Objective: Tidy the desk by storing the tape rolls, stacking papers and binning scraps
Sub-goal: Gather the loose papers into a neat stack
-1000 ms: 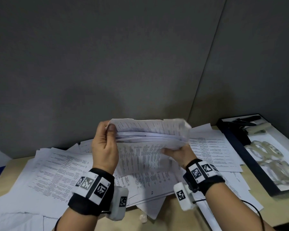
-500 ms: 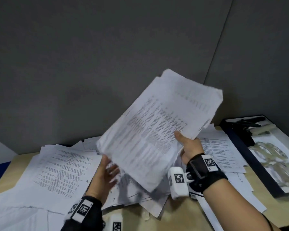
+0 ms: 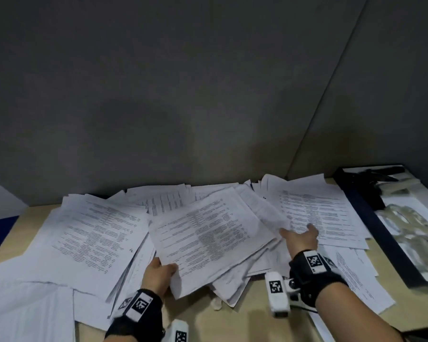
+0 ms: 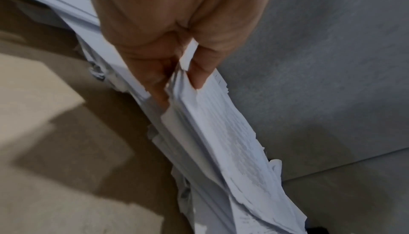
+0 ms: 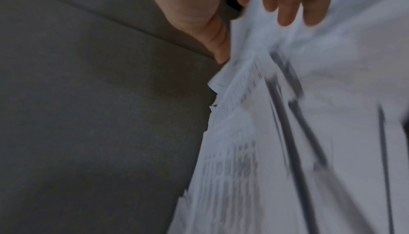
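Note:
A stack of printed papers (image 3: 208, 233) lies tilted on the heap of loose sheets that covers the desk (image 3: 245, 324). My left hand (image 3: 168, 267) pinches its near left corner between thumb and fingers, which shows plainly in the left wrist view (image 4: 179, 78) along the stack's (image 4: 221, 132) edge. My right hand (image 3: 298, 230) rests at the stack's right edge with fingers straight. In the blurred right wrist view (image 5: 250, 33) a sheet edge (image 5: 287, 132) runs between thumb and fingers. Clear tape rolls (image 3: 405, 223) lie in a dark-rimmed tray (image 3: 371, 218) at the right.
More printed sheets (image 3: 94, 230) fan out over the left of the desk, and others (image 3: 316, 208) lie beyond my right hand. A small pale scrap (image 3: 216, 303) sits on the bare wood near the front. Grey partition walls (image 3: 208, 95) close off the back and right.
The stack held up in both hands, then raised by the right hand alone, now lies flat on the heap. My left hand has taken its near corner again and the right fingers have straightened.

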A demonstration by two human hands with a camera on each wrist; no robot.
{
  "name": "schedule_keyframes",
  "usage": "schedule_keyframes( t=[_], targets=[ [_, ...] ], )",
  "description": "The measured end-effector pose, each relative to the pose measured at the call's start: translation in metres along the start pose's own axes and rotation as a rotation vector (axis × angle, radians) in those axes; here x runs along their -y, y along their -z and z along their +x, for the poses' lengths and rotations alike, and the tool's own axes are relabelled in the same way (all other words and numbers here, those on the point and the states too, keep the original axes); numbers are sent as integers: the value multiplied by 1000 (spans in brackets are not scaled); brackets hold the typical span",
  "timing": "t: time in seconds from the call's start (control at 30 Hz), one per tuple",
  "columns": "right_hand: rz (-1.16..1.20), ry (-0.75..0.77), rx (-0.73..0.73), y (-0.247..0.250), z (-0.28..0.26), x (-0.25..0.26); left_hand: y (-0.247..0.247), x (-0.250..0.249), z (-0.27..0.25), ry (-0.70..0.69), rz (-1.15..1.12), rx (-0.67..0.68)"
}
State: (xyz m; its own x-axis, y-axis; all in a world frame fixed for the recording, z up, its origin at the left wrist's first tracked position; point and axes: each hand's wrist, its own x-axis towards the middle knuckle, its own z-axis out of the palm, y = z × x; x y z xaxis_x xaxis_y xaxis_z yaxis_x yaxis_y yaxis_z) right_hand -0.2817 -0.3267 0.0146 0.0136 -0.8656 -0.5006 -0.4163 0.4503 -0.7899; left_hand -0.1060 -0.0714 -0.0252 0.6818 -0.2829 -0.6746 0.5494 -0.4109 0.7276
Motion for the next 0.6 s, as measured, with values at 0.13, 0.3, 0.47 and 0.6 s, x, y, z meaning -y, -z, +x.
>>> schedule_keyframes(
  t=[0.13,0.3,0.47,0.6],
  targets=[
    [-228,216,82,-3,21,15,-2,5,3,15,-66,-35],
    [-584,273,284,-31,36,27,-3,17,22,-18,-67,-142],
    [-664,231,463,-47,41,27,-20,-2,-9,-64,-63,-222],
    [-591,219,589,-53,44,35,-25,-1,-3,-56,-62,-193]
  ],
)
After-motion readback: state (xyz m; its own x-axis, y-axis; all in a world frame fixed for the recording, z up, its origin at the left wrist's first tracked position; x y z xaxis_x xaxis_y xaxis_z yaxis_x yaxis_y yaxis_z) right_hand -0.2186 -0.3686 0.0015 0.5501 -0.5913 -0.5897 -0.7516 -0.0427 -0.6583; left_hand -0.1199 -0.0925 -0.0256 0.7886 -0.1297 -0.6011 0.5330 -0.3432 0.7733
